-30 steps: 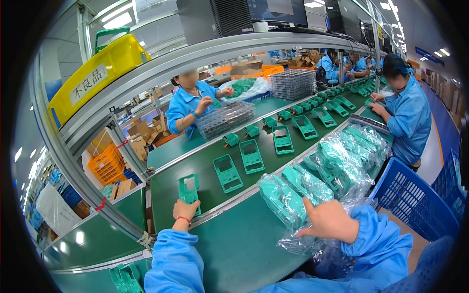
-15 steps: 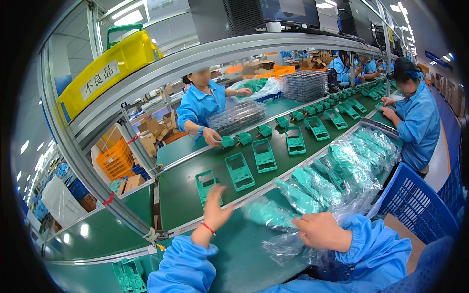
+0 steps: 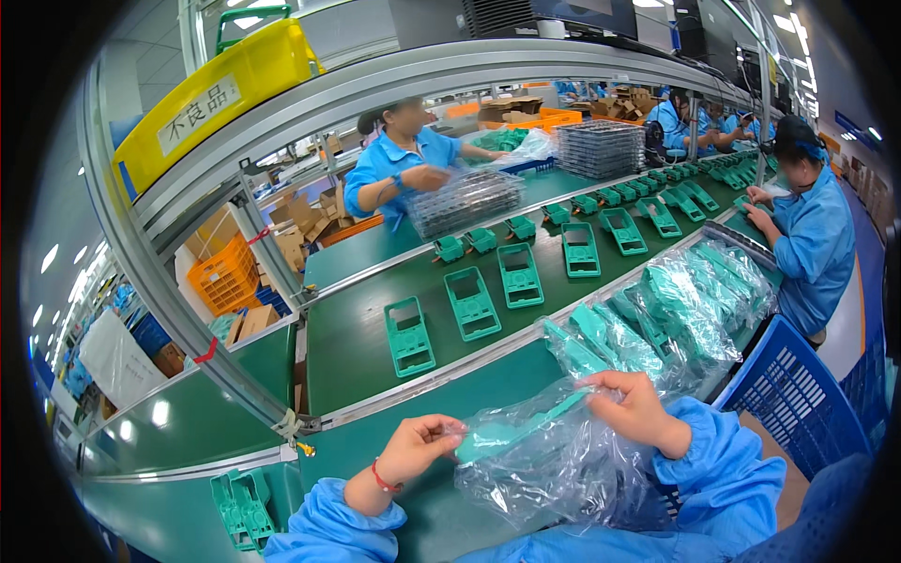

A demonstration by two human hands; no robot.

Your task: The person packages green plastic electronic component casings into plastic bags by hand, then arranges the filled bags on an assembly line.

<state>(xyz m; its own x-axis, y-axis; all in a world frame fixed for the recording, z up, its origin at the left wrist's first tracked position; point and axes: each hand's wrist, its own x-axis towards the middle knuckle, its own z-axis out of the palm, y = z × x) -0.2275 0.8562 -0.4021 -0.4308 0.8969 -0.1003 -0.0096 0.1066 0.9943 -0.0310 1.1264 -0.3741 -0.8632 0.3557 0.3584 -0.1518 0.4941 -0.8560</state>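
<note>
Left hand (image 3: 418,454) and right hand (image 3: 638,410), pinched closed, held one bagged frame (image 3: 502,434); more bags (image 3: 680,300) lay right, bare frames (image 3: 476,312) farther off.

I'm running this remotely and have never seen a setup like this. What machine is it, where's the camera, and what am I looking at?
There's no robot here: the left hand and right hand are a person's own. The view looks down from a wide fisheye camera on that person's head, so straight edges bend near the rim.

Both hands hold a clear bag, one toward each end; a green part shows through the film. Whether the fingers grip the part or only film is hard to tell.

On the near bench, to the right, lie bagged parts. Beyond is what looks like a belt, carrying flat green frames and a row of smaller green pieces. Other people work nearby.
</note>
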